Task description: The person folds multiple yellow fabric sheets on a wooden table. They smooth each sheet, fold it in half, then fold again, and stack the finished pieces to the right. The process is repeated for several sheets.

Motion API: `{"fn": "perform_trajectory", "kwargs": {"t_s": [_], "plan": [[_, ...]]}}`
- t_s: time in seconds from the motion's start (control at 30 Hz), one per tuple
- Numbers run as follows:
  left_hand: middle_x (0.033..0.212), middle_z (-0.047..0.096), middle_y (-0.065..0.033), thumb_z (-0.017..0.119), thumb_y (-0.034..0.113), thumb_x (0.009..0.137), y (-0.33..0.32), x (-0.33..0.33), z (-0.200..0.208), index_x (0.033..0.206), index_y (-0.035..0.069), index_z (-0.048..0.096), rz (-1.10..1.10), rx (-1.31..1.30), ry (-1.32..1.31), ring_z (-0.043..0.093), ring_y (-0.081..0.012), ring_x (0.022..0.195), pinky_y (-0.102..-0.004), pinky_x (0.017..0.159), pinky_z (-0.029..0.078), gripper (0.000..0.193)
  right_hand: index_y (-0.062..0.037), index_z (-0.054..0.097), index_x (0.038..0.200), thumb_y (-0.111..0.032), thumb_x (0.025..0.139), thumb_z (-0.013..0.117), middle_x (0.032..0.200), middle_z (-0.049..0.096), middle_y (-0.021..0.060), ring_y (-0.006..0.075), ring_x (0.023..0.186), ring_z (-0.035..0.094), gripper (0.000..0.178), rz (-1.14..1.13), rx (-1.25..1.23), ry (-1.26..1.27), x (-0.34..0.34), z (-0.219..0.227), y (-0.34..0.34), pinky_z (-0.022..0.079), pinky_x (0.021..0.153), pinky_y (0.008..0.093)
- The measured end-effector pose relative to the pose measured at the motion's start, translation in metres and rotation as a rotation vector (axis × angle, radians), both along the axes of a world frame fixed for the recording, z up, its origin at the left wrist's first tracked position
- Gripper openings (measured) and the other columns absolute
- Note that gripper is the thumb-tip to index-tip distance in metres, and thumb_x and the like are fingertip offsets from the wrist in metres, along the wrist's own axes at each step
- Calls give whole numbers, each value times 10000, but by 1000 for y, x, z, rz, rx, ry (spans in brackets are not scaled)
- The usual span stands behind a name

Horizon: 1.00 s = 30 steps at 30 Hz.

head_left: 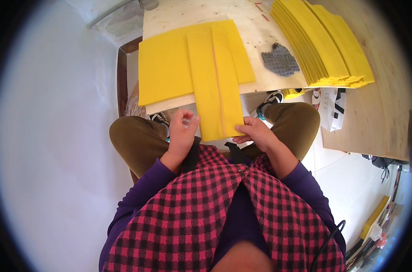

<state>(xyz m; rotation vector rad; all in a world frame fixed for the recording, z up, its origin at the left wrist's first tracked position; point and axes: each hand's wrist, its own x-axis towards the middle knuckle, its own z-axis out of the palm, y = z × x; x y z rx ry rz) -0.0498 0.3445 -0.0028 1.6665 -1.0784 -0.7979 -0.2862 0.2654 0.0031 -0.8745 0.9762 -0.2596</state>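
strip, flat, yellow, lined lengthwise, pinched by right hand; left hand slack, loosely curled alongside.

1. Two bare hands are shown.
2. One long, narrow yellow strip is seen.
3. One broad, flat yellow rectangle is counted.
4. Two large, fanned yellow stacks are seen.
5. One grey, patterned, irregular scrap is shown.

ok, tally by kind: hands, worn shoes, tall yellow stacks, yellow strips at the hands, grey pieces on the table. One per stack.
Hands: 2 (left hand, right hand)
Shoes: 2 (left shoe, right shoe)
Tall yellow stacks: 2 (inner stack, outer stack)
Yellow strip: 1
Grey piece: 1
Total: 8
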Motion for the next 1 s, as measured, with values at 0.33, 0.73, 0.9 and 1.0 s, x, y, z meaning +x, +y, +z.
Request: {"fn": "perform_trajectory", "kwargs": {"t_s": [0.33,0.73,0.9,1.0], "plan": [[1406,469,-130,512,129,922,-91,-37,32,1228,61,575,-604,-348,-795,349,-318,1370,-501,1132,237,319,30,575,1129,-181,921,586,1032,666,118,210,821,694,297,15,-56,13,3,-7,2,560,739,296],[1099,601,-44,608,41,772,-182,-33,50,989,128,680,-1241,-152,-1040,495,-257,1201,-423,1073,323,245,24,628,1071,-243,945,587,927,674,69,137,776,646,298,-36,-160,-16,4,-17,-10,531,723,278],[1168,599,-73,645,103,780,-195,-22,40,1012,121,690,-1187,-212,-863,480,-284,1214,-453,1061,322,238,16,629,1071,-244,957,570,909,673,54,130,793,644,290,-52,-136,-32,5,-17,-11,519,739,283],[1373,468,-105,636,106,807,-192,-14,19,1212,142,603,-1126,-240,-738,357,-309,1338,-455,1129,233,408,16,626,1068,-253,954,574,904,671,60,143,791,647,296,-63,-108,-12,7,-19,-11,521,740,290]]}}
